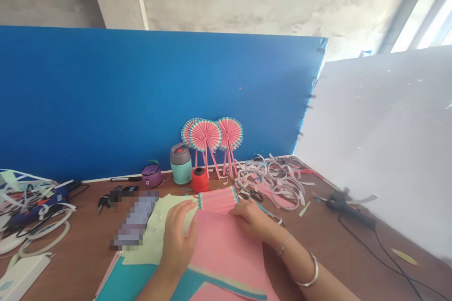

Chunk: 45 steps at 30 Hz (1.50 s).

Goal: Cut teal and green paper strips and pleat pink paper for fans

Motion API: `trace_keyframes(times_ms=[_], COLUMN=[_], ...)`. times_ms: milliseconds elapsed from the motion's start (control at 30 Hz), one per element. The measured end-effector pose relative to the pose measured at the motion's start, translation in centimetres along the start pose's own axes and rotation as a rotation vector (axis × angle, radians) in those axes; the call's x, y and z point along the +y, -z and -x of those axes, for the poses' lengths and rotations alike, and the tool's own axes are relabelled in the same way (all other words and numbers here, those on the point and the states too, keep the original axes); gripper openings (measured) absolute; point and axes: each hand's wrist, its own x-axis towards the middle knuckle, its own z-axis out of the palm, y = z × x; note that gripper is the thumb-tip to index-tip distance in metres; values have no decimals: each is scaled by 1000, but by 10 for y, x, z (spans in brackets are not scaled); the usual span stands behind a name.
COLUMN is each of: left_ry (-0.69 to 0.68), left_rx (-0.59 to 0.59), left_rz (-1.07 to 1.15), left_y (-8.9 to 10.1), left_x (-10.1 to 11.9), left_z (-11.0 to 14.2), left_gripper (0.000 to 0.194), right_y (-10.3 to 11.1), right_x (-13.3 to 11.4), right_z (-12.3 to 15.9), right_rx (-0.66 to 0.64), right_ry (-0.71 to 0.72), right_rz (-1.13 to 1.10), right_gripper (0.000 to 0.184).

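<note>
A pink sheet of paper [229, 249] lies in front of me, with a cream and blue band along its near edge. My left hand [178, 237] is bent round its far left corner, thumb along the edge. My right hand [252, 218] has its fingers curled on the far right corner; the fingertips are partly hidden. Just beyond the sheet is a pleated pink paper strip [219, 199] with blue and cream ends. Pale green paper [155, 244] and blue paper [132, 277] lie beneath and to the left.
Several round pink paper fans [205, 135] lean against the blue partition [141, 99]. Before them stand a mint flask [181, 169], a red container [200, 180] and a purple pot [151, 176]. Curled paper strips [286, 193] and scissors [254, 194] lie right; a cabled black device [349, 209] sits farther right.
</note>
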Motion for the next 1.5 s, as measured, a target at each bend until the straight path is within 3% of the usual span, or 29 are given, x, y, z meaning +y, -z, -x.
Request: trace_keyframes(times_ms=[67, 133, 267, 400, 567, 700, 1033, 1300, 1500], left_ry=[-213, -325, -273, -232, -173, -133, 73, -25, -102], left_rx=[-153, -298, -445, -552, -572, -557, -375, -486, -572], left_rz=[-91, -171, -353, -391, -357, -338, -273, -194, -125], left_y=[-4, -8, -13, -16, -12, -10, -7, -9, -11], left_x=[5, 12, 15, 9, 17, 20, 4, 9, 14], left_z=[5, 10, 19, 23, 21, 20, 7, 10, 13], left_gripper=[30, 31, 25, 30, 20, 27, 25, 23, 24], right_y=[-5, -10, -13, -13, -14, -12, -12, -13, -15], right_x=[-6, -8, -4, 2, 0, -6, 4, -1, 1], right_z=[-1, -3, -6, -6, -7, -7, -6, -2, -8], right_rx=[-13, -4, 76, 159, 95, 97, 188, 143, 229], right_ry=[77, 106, 38, -8, 12, -24, -6, 47, -117], right_rz=[95, 138, 183, 218, 227, 231, 153, 127, 244], right_gripper=[32, 35, 38, 36, 27, 22, 29, 20, 5])
